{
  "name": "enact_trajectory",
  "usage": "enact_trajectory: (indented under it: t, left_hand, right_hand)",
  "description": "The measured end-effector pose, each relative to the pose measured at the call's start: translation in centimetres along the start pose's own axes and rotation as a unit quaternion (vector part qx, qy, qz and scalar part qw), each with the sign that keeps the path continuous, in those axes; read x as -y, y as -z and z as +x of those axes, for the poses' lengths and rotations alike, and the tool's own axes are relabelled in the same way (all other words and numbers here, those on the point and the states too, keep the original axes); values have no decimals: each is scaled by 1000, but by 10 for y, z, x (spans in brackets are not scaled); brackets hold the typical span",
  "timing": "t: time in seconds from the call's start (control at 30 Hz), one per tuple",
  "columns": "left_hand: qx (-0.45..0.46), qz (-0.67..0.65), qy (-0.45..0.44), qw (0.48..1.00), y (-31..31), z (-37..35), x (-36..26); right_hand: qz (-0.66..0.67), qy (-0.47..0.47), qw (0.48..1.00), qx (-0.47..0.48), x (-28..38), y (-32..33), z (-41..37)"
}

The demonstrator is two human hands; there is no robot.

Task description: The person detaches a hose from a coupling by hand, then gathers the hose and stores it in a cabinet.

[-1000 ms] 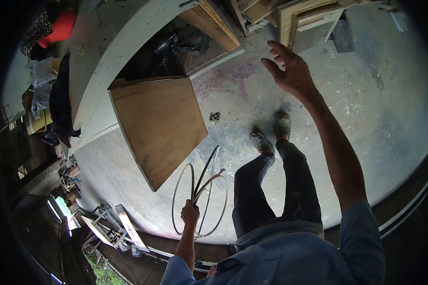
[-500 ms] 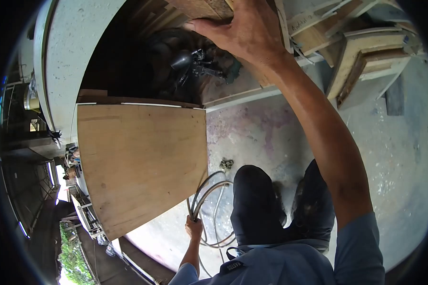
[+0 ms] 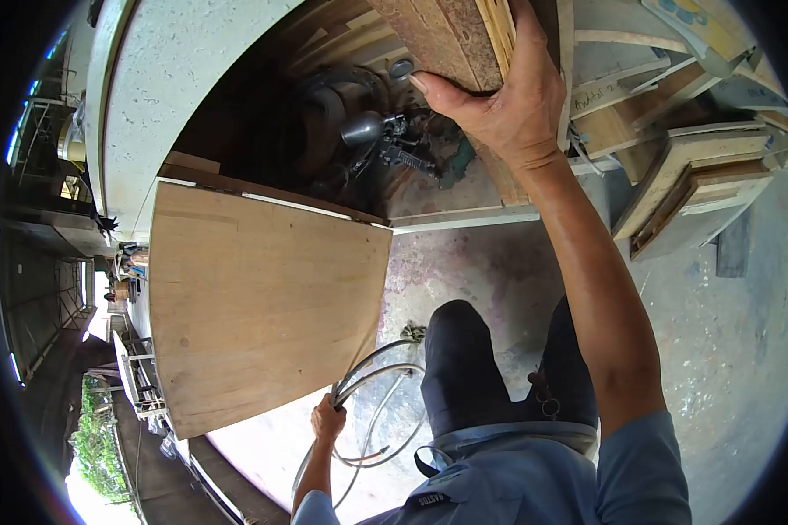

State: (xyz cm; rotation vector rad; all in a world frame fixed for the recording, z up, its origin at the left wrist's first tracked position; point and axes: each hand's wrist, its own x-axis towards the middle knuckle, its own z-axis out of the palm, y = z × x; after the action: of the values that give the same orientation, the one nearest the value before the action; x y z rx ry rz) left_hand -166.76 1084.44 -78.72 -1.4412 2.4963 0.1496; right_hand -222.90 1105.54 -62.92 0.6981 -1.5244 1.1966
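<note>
My left hand (image 3: 328, 418) is closed around a coil of grey hose (image 3: 378, 372), whose loops hang beside my knee above the floor. My right hand (image 3: 518, 109) grips the edge of a thick wooden board (image 3: 451, 39) at the top of the view, thumb on its near face and fingers over the far side, partly hidden. Behind that board is the dark inside of an open cabinet. In there lies a dark metal tool with a rounded silver part (image 3: 363, 129), near some dark coiled hose (image 3: 320, 118).
A plywood door panel (image 3: 267, 302) stands swung out at the left, below a pale speckled worktop (image 3: 153, 96). Wood offcuts (image 3: 622, 96) and an angled wooden frame (image 3: 700, 179) lie at the right. The concrete floor (image 3: 718, 367) is paint-stained.
My view has shifted, showing more of the cabinet's inside. My left hand has moved lower and to the left with the hose; my right hand still holds the board.
</note>
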Motion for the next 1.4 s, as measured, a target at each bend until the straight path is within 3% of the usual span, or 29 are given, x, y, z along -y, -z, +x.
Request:
enact_trajectory:
  t: [0.1,0.2,0.37,0.43,0.5,0.57,0.97,1.17,1.27,1.4]
  left_hand:
    - [-12,4,-4,1000,-11,1,2]
    - [-25,7,38,999,-13,2,0]
    - [-30,13,112,993,-10,16,-6]
    - [-33,19,145,989,-11,22,-7]
    - [-28,13,146,989,-12,27,-7]
    - [-28,2,150,988,-13,30,-10]
    - [-9,-10,155,988,-11,38,-15]
    - [-13,-8,175,984,-14,44,-11]
    - [-17,-8,173,985,-15,45,-11]
    - [-18,-3,183,983,-14,48,-14]
  right_hand:
    - [6,9,1000,6,-7,-4,2]
    - [-19,47,998,-49,-12,-12,1]
    - [25,-8,999,26,-8,-2,0]
    - [43,14,999,-11,-9,-6,2]
    - [61,38,996,-49,-10,-11,1]
    - [122,-10,992,-16,-8,-15,-6]
    - [85,-9,996,7,-12,-11,-2]
    - [112,-43,993,7,-18,-17,-12]
    - [128,-77,987,54,-17,-16,-12]
    - [138,-31,990,11,-19,-19,-15]
